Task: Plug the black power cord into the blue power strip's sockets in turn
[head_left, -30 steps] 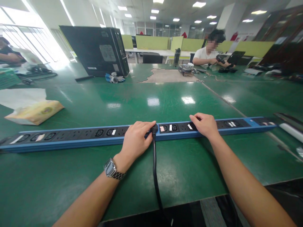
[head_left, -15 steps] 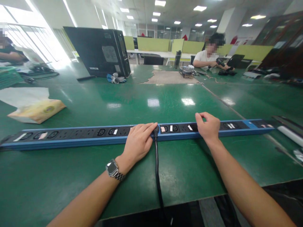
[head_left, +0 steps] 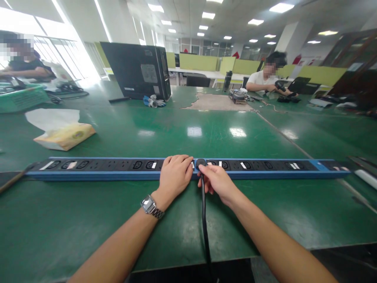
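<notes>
A long blue power strip (head_left: 103, 175) with black sockets lies across the green table. My left hand (head_left: 176, 173) rests over its middle, fingers wrapped over the strip. Just to the right, my right hand (head_left: 216, 180) grips a black plug (head_left: 201, 162) between thumb and fingers. The plug sits at the strip's middle; whether it is fully in a socket cannot be seen. From it a black cable (head_left: 204, 220) runs down over the table's front edge. Small white labels mark several sockets.
A tissue pack (head_left: 66, 135) lies at the left, near a green basket (head_left: 26, 98). Behind stand a black computer case (head_left: 135, 70) with gloves (head_left: 153, 101) beside it. Two people sit beyond, at far left and back right. Another device (head_left: 368, 175) lies at the right edge.
My right hand has moved left from the strip's right part and taken hold of the plug. My left hand stays on the strip, now slightly left of the plug. The view has shifted a little.
</notes>
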### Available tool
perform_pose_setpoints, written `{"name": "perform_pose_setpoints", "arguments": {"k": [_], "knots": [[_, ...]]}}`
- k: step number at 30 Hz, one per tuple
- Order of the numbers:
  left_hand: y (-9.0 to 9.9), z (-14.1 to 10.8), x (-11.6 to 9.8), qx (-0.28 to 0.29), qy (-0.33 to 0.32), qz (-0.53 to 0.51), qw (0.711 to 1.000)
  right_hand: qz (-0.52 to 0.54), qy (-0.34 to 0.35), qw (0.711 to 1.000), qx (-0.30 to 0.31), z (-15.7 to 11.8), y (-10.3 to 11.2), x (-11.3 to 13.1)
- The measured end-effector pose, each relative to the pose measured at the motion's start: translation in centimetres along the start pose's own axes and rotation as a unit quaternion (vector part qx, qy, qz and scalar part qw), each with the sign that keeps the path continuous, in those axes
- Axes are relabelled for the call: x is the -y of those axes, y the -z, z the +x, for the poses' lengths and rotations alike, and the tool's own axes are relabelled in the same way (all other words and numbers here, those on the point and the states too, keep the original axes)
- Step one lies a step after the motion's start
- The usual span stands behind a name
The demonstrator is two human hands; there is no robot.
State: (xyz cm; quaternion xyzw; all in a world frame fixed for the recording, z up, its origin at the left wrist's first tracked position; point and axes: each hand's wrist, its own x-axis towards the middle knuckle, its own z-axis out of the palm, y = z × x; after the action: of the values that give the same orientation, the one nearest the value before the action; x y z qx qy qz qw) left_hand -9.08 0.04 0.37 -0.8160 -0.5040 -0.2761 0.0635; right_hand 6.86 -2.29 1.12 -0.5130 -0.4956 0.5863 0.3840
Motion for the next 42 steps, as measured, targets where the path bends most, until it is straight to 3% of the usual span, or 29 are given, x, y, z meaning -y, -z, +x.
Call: {"name": "perform_pose_setpoints", "arguments": {"k": [5,9,11,15,18,21,26,32,42], "knots": [[-0.1,0.0,-0.1,0.001,0.011,0.014,1.0,0.073,0.053,0.996,-0.008,-0.5,-0.2,1.1],[-0.1,0.0,-0.2,0.005,0.011,0.015,1.0,0.149,0.152,0.977,0.0,-1.3,-0.1,3.7],[-0.1,0.0,-0.1,0.007,0.011,0.015,1.0,0.187,0.163,0.969,-0.014,-1.7,1.0,4.9],[-0.2,-0.1,0.0,0.007,0.014,0.013,1.0,0.257,0.075,0.962,-0.059,-2.7,5.5,5.1],[-0.2,-0.1,0.0,0.004,0.014,0.005,1.0,0.265,-0.029,0.96,-0.09,-3.8,9.3,3.6],[-0.3,0.0,-0.1,-0.001,0.016,0.002,1.0,0.236,-0.114,0.959,-0.11,-4.2,11.5,2.1],[-0.3,-0.1,-0.1,-0.004,0.016,0.001,1.0,0.17,-0.137,0.969,-0.113,-3.1,11.8,0.9],[-0.3,-0.1,0.0,-0.006,0.013,-0.004,1.0,0.064,-0.129,0.981,-0.129,-2.0,11.8,1.4],[-0.3,-0.2,0.0,-0.002,0.011,-0.004,1.0,0.035,-0.116,0.988,-0.094,-2.2,12.7,1.1]]}}
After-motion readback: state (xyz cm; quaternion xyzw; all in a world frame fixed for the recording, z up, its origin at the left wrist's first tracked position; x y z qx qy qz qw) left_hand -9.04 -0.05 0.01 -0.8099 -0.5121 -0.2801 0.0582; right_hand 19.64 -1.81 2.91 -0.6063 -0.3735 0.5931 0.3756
